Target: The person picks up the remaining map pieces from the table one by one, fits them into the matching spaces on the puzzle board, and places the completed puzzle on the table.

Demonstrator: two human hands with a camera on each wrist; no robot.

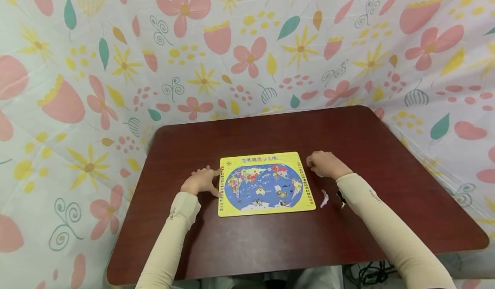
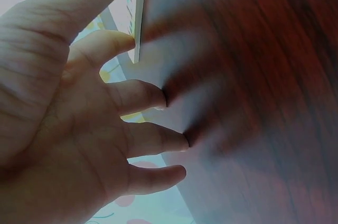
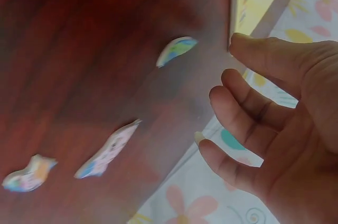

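A floral-print curtain (image 1: 247,44) forms the backdrop; before it stands the dark reddish-brown wood-grain counter (image 1: 255,246). The children's world-map board (image 1: 267,184) lies flat near the middle of the counter, between the two hands, its long axis running left to right from one hand toward the other. The left hand is the nearer, meeting the board's left edge; the right hand lies just beside the right edge, contact uncertain. The board is a rounded rectangle with a yellow border, Chinese title along the far edge, small flags down both sides, and a blue oval ocean bearing coloured continents and animals. The left hand (image 1: 201,181) has its fingers spread and grasps nothing; the right hand (image 1: 326,163) has its fingers loosely bent, likewise without a hold. To the board's right, near the right hand, lie three small loose cut-outs: an elongated pink-and-white piece (image 3: 108,151), an irregular orange-tinted piece (image 3: 30,175) and a curved green-and-blue piece (image 3: 177,50).
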